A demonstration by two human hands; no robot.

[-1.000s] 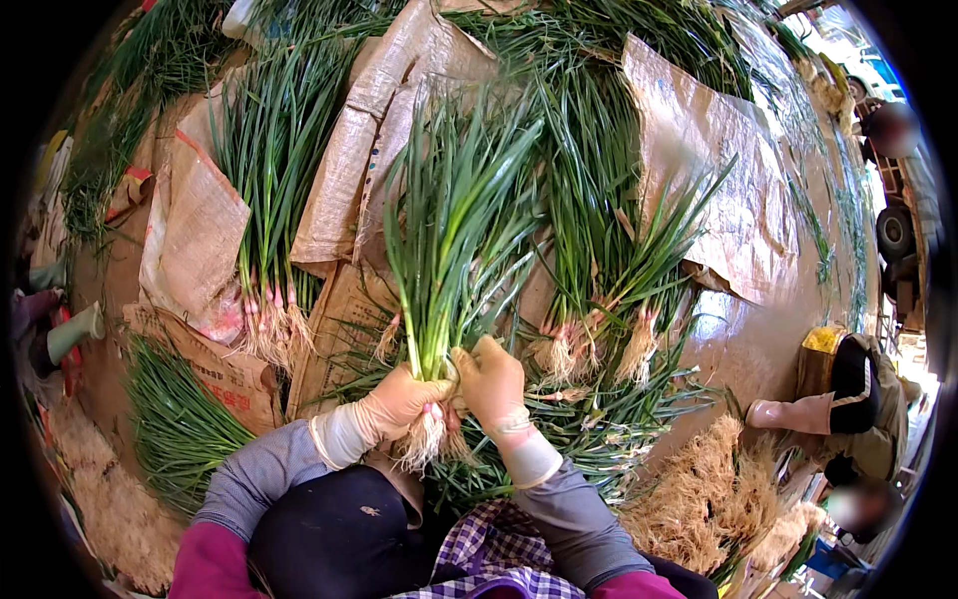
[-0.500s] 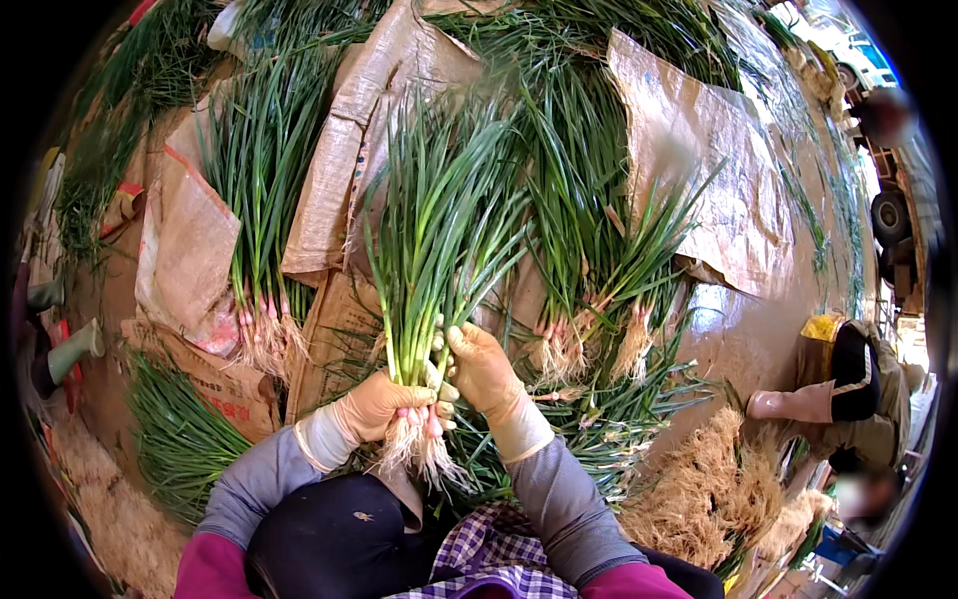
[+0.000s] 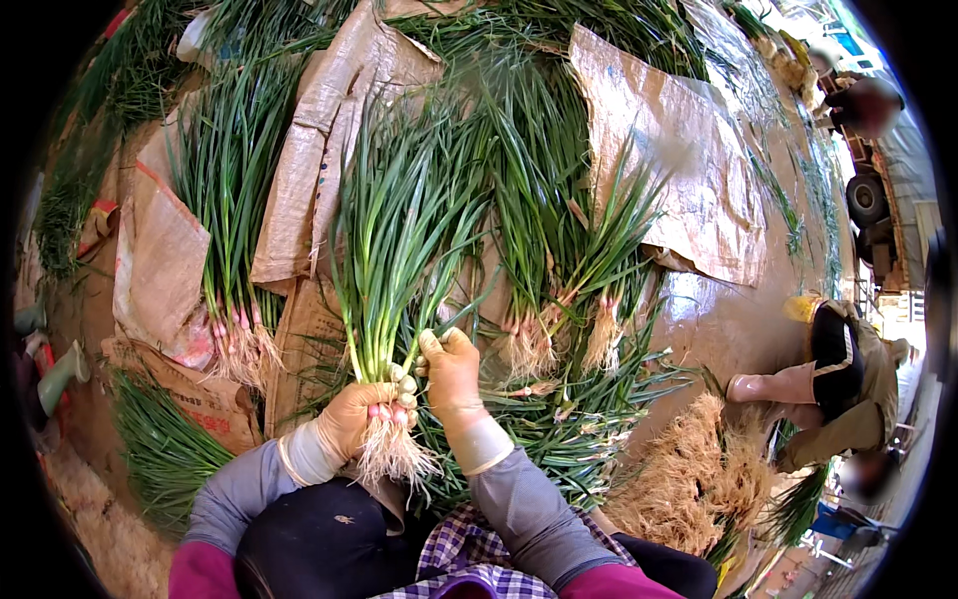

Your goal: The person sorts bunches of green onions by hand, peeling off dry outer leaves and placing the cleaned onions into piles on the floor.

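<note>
My left hand, in a pale rubber glove, is closed round a bunch of green garlic just above its pinkish bulbs. Long green leaves point away from me, and whitish roots hang below the fist over my lap. To its right, my right hand, gloved alike, has its fingers bent and pinched at a stalk along the bunch's right side; the fingertips partly hide what they grip.
More green garlic lies in bundles at the left and right. Woven sacks cover parts of the ground. Loose leaves and a brown heap of trimmed roots lie right. Another person's pink boot shows far right.
The whole view has shifted, so the scene sits further left. My right fingers have moved slightly up and away from my left fist, which keeps its hold on the green garlic.
</note>
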